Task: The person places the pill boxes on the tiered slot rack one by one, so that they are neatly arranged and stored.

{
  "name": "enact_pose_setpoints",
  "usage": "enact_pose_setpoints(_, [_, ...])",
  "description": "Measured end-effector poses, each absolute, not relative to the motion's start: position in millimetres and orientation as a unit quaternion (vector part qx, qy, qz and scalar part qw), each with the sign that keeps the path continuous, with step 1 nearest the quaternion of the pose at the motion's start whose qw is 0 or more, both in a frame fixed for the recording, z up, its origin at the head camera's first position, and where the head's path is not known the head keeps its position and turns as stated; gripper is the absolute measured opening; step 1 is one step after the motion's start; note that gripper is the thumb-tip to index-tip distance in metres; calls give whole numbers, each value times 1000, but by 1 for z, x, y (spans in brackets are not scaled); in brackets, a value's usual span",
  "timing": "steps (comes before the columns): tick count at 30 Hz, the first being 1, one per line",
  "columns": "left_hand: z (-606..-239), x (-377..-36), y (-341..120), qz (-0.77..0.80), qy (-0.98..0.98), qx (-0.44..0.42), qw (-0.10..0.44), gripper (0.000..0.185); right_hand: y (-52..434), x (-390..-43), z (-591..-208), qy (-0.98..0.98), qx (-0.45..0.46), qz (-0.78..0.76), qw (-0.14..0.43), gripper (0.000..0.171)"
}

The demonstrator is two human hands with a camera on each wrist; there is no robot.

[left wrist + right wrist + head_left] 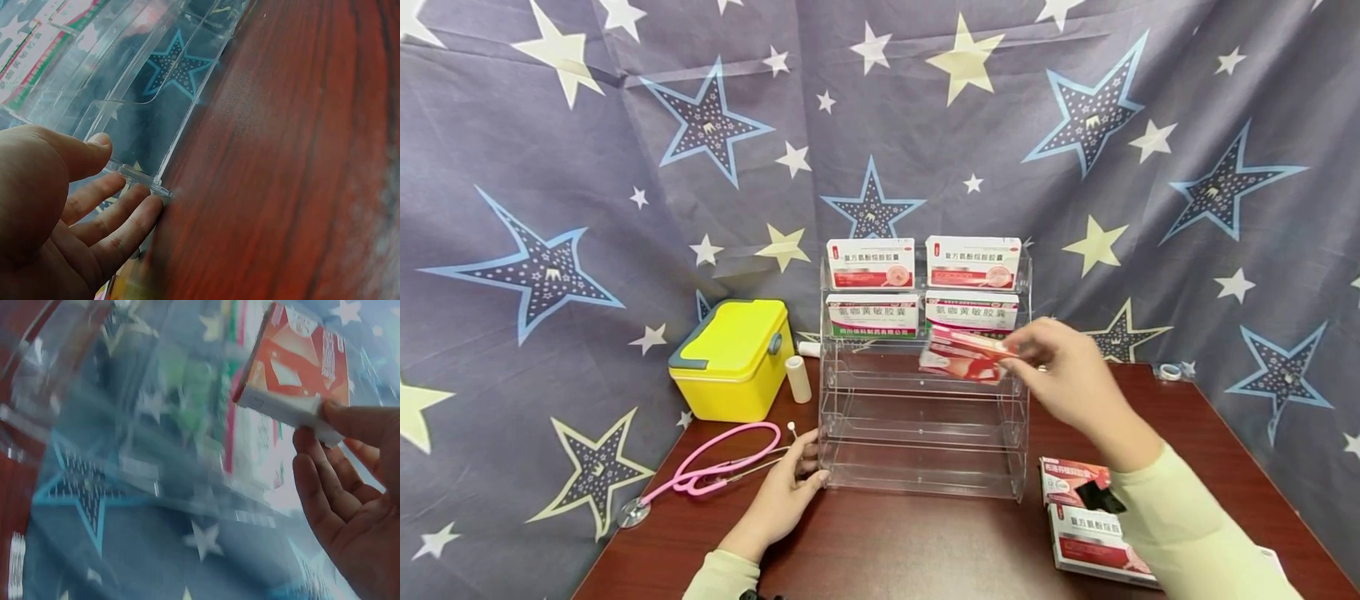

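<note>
A clear acrylic tiered display rack [921, 479] stands on the table. Red-and-white medicine boxes [871, 264] sit on its top tier, and white boxes with green and magenta bands [872, 317] on the tier below. My right hand [1067, 375] pinches a red-and-white medicine box [294, 362] by one end, thumb against fingers, in front of the rack's right side just under the second tier. At the rack's lower left corner, my left hand [786, 492] rests its fingers against the side; in the left wrist view these fingers [128, 231] are extended.
More medicine boxes [1093, 533] lie at the right, partly behind my right sleeve. To the left are a yellow lidded box [726, 383], a pink stethoscope [700, 479] and a pale roll [798, 380]. A tape roll [1169, 372] lies far right. A starry curtain [880, 125] hangs behind.
</note>
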State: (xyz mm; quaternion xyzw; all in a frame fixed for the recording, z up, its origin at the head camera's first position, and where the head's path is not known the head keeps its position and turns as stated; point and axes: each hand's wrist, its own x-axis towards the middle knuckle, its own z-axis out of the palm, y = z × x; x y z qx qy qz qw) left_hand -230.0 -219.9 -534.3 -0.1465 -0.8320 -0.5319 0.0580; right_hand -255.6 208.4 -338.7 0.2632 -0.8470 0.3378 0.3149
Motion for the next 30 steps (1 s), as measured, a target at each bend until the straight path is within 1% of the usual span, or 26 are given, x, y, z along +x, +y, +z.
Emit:
enact_pose_setpoints(6, [-533, -230, -220, -527, -836, -143, 59, 66, 164, -279, -349, -864, 254, 323, 293, 20])
enact_pose_setpoints(13, [-533, -230, -219, -532, -832, -144, 58, 66, 130, -295, -362, -875, 254, 302, 280, 17])
enact_pose_setpoints(23, [-531, -229, -219, -531, -833, -141, 57, 65, 99, -305, -368, -878, 253, 338, 225, 14])
enact_pose_setpoints(30, [-531, -229, -220, -529, -834, -142, 55, 65, 86, -310, -374, -872, 255, 356, 217, 13])
